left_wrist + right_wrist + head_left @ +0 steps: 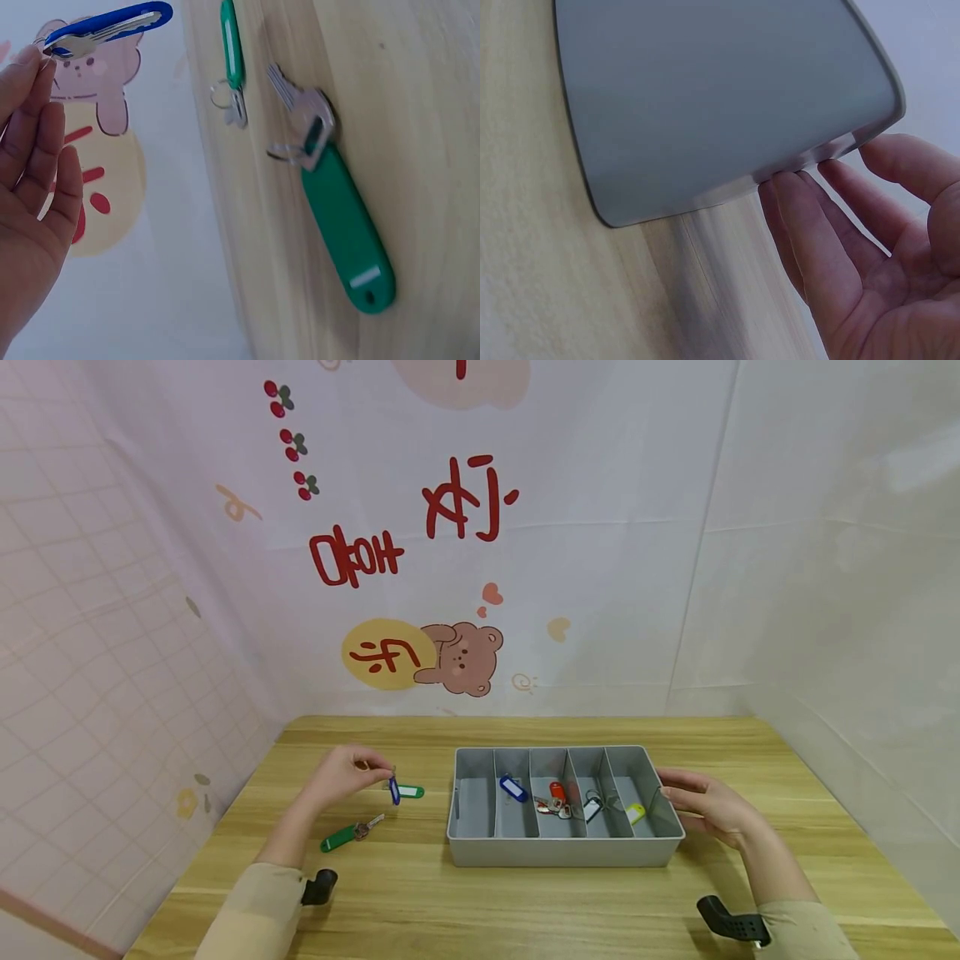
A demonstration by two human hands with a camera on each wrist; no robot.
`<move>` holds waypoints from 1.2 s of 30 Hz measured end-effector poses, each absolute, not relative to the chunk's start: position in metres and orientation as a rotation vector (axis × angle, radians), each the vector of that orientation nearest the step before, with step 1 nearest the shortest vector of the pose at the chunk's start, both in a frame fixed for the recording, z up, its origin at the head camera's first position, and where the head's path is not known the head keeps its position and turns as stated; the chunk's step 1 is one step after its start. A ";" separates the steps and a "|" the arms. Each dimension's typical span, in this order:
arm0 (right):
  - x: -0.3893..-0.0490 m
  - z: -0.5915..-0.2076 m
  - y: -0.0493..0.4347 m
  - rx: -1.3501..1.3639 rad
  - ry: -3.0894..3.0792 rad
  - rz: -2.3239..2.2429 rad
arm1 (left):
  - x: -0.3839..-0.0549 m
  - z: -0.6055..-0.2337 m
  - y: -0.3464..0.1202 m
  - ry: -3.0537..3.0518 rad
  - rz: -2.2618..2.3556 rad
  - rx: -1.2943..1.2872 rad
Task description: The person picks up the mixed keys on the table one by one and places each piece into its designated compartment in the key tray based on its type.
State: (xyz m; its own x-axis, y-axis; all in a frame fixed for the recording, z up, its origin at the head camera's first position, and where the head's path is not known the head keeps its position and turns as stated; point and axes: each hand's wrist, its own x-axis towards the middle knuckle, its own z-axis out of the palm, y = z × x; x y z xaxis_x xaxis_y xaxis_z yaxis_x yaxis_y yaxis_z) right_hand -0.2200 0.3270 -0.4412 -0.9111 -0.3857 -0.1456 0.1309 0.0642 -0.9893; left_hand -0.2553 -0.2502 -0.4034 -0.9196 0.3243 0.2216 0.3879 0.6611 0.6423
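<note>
My left hand (350,774) pinches a blue key tag (394,791) at its ring end, above the table. A silver key (105,31) lies along that tag in the left wrist view. Beyond it on the table is a green key tag (411,792) with a white label. Closer to me lies another green key tag (338,837), with its key (369,826) pointing right. My right hand (708,806) touches the right end of a grey divided box (562,852); in the right wrist view its fingertips (786,184) rest against the outer wall.
In the box's compartments are a blue tag (513,788), a red tag (557,791) with keys, a dark-framed tag (592,810) and a yellow tag (636,812). Behind the wooden table (390,902) hangs a printed white cloth (600,568).
</note>
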 end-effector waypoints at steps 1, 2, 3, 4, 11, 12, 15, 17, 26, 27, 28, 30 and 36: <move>-0.220 -0.441 0.327 -0.253 1.979 -1.904 | -0.255 -0.403 -0.248 -2.779 -1.114 -0.603; -0.220 -0.441 0.327 -0.252 1.980 -1.902 | -0.254 -0.402 -0.246 -2.774 -1.121 -0.616; -0.220 -0.441 0.327 -0.250 1.980 -1.902 | -0.253 -0.402 -0.244 -2.771 -1.132 -0.621; -0.220 -0.441 0.327 -0.248 1.978 -1.903 | -0.253 -0.402 -0.242 -2.768 -1.140 -0.624; -0.219 -0.441 0.327 -0.240 1.981 -1.903 | -0.249 -0.400 -0.229 -2.714 -1.183 -0.699; -0.219 -0.441 0.327 -0.239 1.983 -1.902 | -0.248 -0.399 -0.227 -2.708 -1.178 -0.704; -0.220 -0.442 0.327 -0.239 1.989 -1.899 | -0.245 -0.397 -0.221 -2.698 -1.180 -0.717; -0.220 -0.442 0.327 -0.240 1.998 -1.893 | -0.243 -0.395 -0.217 -2.691 -1.183 -0.721; -0.222 -0.445 0.329 -0.260 1.996 -1.885 | -0.236 -0.383 -0.197 -2.594 -1.207 -0.817; -0.222 -0.445 0.330 -0.260 1.994 -1.886 | -0.236 -0.382 -0.195 -2.579 -1.207 -0.830; -0.222 -0.445 0.330 -0.262 1.992 -1.887 | -0.235 -0.381 -0.192 -2.561 -1.209 -0.844; -0.222 -0.445 0.330 -0.264 1.989 -1.889 | -0.234 -0.379 -0.187 -2.527 -1.213 -0.864; -0.222 -0.444 0.330 -0.272 1.989 -1.883 | -0.230 -0.376 -0.168 -2.483 -1.234 -0.850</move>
State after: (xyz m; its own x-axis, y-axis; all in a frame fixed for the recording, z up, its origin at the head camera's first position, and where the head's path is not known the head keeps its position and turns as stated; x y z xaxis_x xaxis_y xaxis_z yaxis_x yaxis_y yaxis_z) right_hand -0.2216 0.3296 -0.4436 -0.9066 -0.3968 -0.1435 0.1216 0.0800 -0.9894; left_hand -0.2303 -0.1684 -0.3756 -0.8016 0.3928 0.4507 0.5964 0.4736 0.6480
